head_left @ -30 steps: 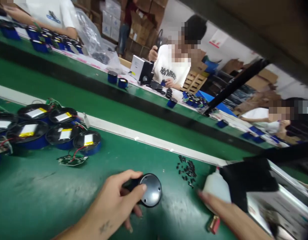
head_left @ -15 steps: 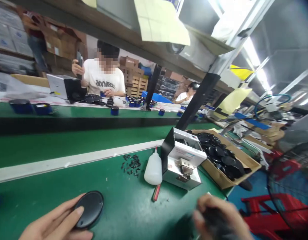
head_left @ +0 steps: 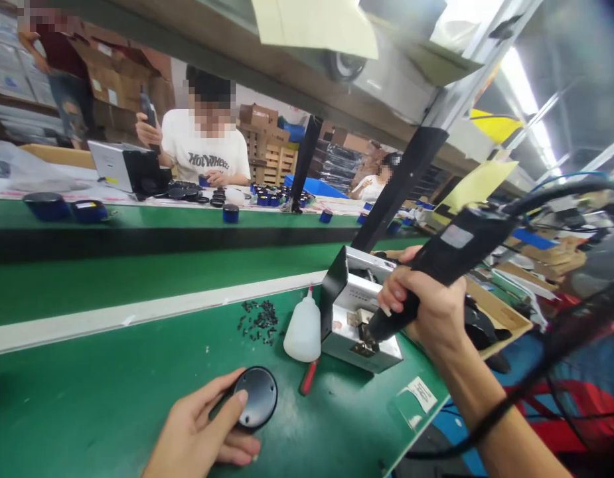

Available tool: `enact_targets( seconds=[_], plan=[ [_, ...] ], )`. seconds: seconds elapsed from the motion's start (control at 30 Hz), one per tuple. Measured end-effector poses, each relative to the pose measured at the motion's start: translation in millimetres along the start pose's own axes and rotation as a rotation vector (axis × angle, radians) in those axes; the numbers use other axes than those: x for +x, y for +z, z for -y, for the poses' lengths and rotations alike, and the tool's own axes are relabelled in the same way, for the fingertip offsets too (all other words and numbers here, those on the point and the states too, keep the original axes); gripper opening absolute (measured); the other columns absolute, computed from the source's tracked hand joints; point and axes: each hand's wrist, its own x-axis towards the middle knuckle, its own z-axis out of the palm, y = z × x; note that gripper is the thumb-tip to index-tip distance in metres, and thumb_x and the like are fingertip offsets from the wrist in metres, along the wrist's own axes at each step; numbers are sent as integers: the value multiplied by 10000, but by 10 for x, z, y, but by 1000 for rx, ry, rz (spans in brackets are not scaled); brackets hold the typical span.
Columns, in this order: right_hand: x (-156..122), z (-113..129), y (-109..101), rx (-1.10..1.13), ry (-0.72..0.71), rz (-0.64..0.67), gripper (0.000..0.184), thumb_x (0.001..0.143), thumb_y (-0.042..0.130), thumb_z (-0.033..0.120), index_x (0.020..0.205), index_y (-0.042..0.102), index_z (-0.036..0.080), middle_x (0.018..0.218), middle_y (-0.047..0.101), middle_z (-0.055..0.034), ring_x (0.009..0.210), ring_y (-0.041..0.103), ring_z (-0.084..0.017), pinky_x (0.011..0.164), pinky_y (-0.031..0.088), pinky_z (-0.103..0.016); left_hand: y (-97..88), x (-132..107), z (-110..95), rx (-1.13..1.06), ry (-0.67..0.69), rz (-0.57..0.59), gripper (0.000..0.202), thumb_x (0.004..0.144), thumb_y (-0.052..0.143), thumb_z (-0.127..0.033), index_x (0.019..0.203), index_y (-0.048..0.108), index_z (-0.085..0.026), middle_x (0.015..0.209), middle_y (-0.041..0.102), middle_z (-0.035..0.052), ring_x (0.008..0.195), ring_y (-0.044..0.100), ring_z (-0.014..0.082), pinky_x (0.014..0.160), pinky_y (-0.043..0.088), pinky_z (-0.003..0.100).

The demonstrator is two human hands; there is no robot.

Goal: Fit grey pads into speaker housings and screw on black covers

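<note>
Between thumb and fingers, my left hand (head_left: 207, 421) grips a round black disc (head_left: 258, 398) with small holes near its rim, above the green bench (head_left: 112, 405). My right hand (head_left: 426, 299) is wrapped around a black electric screwdriver (head_left: 451, 249) with a cable at its top end. The tool's lower tip meets the front of a silver-and-black screw feeder box (head_left: 356, 352). Left of the box stands a white squeeze bottle (head_left: 303, 328) with a red tip. A red-handled tool (head_left: 309, 378) lies in front of the bottle. Small black screws (head_left: 259, 320) are heaped beside it.
A cardboard box (head_left: 506, 332) of black discs is behind my right arm. A slanted dark post (head_left: 401, 179) rises behind the feeder. Across the bench, a person in a white shirt (head_left: 204, 143) holds a similar tool. Blue cylinders (head_left: 230, 213) stand on the far ledge. The tool's cable hangs at right.
My right hand has risen from the bench's front edge to the feeder, bringing the screwdriver to its front. My left hand has moved right with the black disc.
</note>
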Motion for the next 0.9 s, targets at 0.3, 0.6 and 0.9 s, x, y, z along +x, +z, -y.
enact_targets(
  seconds=[0.3,0.6,0.9],
  plan=[
    [-602,207,475,160,200,306,190,779,620,178,947,565,247,495,501,84,370,417,-104,399,446,-262,-18,109,191,-52,7,69,960,619,846,-519,1356,517,1,605,759,100,470,727,245,442,588,276],
    [-656,-70,938,194,124,446,199,818,571,140,930,470,269,533,491,108,406,418,-87,414,432,-228,8,43,117,-88,16,81,919,635,853,-528,1310,547,16,674,770,129,464,716,214,447,583,258],
    [-743,-153,876,178,121,517,183,882,632,253,878,451,276,557,451,98,424,414,-90,425,427,-233,-2,25,147,-80,-4,53,908,649,841,-551,1316,556,-6,656,774,111,473,717,216,463,583,267]
  ],
)
